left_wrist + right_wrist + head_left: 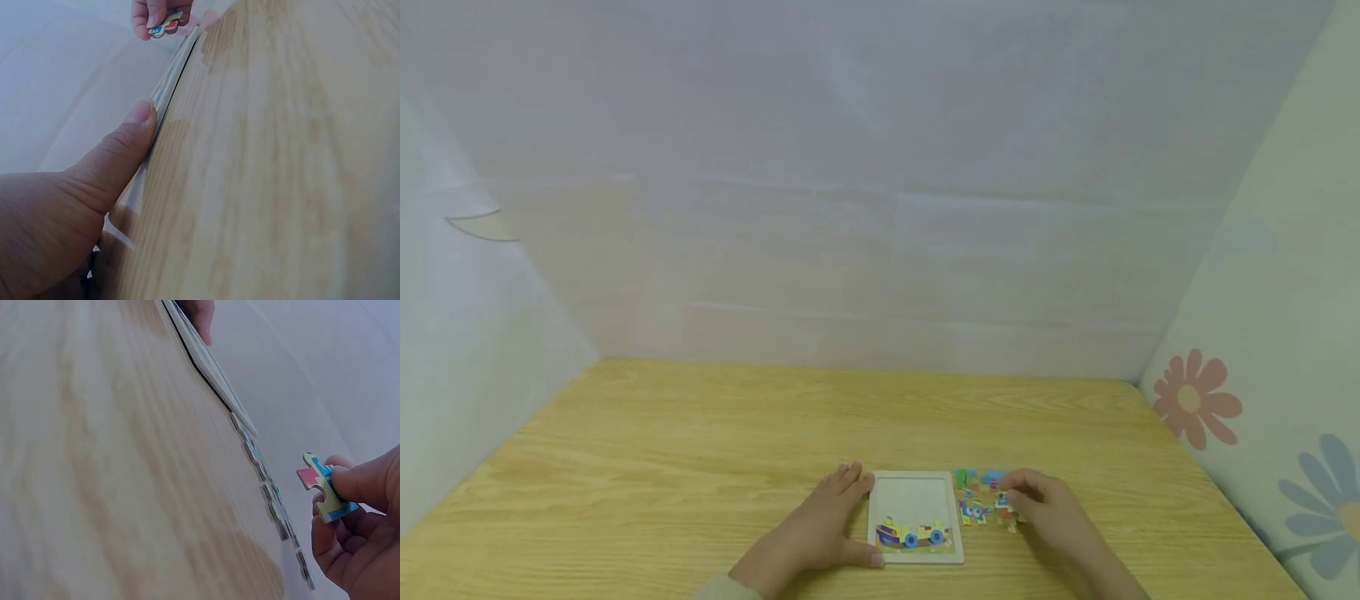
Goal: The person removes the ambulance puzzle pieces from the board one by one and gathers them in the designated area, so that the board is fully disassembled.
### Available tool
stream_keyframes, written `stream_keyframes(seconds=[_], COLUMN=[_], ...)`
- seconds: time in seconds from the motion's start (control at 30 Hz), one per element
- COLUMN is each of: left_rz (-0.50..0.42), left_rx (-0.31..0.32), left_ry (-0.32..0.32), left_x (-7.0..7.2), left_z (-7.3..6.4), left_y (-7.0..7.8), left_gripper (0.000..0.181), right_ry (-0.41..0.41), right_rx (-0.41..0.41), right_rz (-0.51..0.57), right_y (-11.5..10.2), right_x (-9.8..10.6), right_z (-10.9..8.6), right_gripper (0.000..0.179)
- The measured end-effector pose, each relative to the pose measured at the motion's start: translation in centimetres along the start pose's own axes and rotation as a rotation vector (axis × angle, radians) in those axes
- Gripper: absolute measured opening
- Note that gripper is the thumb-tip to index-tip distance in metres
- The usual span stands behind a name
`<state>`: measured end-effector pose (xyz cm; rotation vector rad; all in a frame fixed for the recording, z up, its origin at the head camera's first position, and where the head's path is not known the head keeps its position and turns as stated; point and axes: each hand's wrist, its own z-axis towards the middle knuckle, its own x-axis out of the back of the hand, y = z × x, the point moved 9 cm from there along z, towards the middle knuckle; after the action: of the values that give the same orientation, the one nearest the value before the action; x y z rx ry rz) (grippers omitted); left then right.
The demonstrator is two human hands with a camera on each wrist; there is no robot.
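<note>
A white-rimmed puzzle tray [916, 476] lies on the table, its bottom row filled with fitted pieces that show a yellow vehicle with blue wheels [912, 539]. My left hand [823, 525] rests along the tray's left side, fingers extended near the upper corner and thumb on the lower rim. Right of the tray, my right hand [1051, 508] pinches a puzzle piece [334, 490], coloured cream, blue and pink, between thumb and fingers. That piece is held above the table. Several loose puzzle pieces [974, 512] lie beside the tray's right rim, partly hidden beneath the right hand.
The wood-grain table [737, 433] extends to a pale back wall [880, 275]. On the right stands a wall panel [1262, 333] printed with flowers, and another pale panel [467, 333] is at the left.
</note>
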<state>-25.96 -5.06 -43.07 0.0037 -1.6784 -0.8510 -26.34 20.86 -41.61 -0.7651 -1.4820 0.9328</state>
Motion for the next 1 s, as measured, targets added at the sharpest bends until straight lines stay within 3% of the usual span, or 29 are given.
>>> stream_keyframes(seconds=[0.5,0.77,1.0], left_rz=[0.008,-0.006,-0.009], left_rx=[0.004,0.010,0.011], left_ry=[0.002,-0.009,-0.008], left_x=[-0.1,-0.2,-0.2], left_z=[0.2,0.1,0.1], left_y=[-0.1,-0.2,-0.2], left_gripper=[0.107,0.107,0.106], right_ry=[0.114,0.107,0.086], right_rx=[-0.075,-0.103,-0.060], right_rz=[-0.123,-0.123,-0.179], right_y=[1.9,2.9,2.9], right_x=[2.8,3.2,3.1], right_z=[-0.5,-0.5,-0.4], right_gripper=[0.015,0.014,0.015])
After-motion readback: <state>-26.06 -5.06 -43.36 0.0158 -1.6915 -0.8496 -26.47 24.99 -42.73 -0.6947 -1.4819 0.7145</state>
